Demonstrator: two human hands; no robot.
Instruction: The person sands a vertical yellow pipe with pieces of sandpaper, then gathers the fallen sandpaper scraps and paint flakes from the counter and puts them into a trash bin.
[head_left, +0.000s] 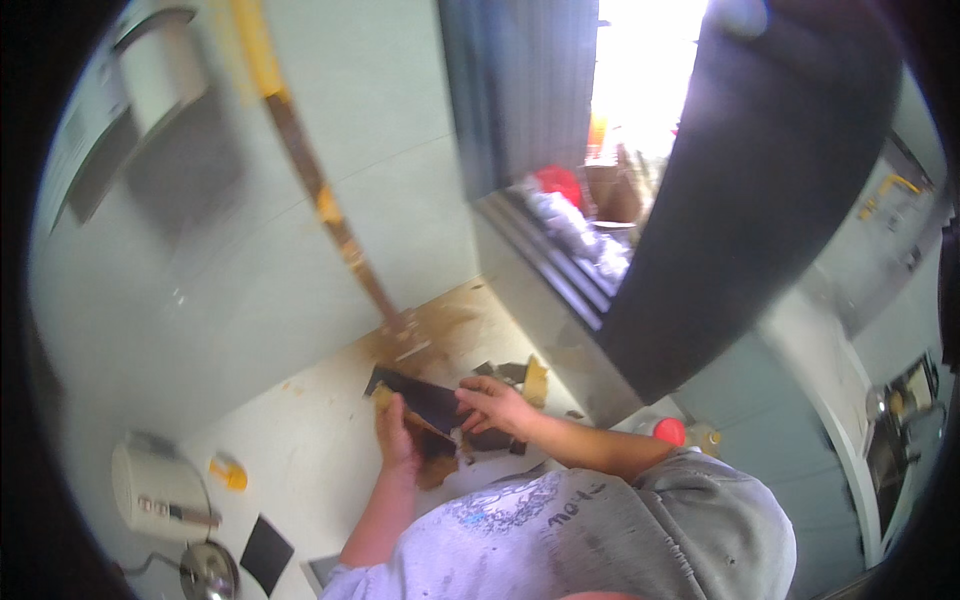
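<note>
My left hand (395, 437) grips a tan-backed piece at the left end of a dark sheet (420, 397) that looks like sandpaper. The right hand's fingers pinch that sheet's other end, and the hand (496, 407) is slightly blurred. Below the sheet, between my hands, shows a brown-stained dark piece (437, 444). Torn dark and tan scraps (534, 381) lie on the white counter (300, 435) just beyond my right hand. A rusty pipe with yellow paint (300, 165) meets the counter at the back, amid brown dust (442, 322).
At left stand a white kettle-like appliance (161, 491), a yellow object (229, 473) and a round metal item (208, 571). A black square sheet (267, 553) lies near them. The window sill (555, 352) borders the right side; a red-capped container (668, 431) is by my elbow.
</note>
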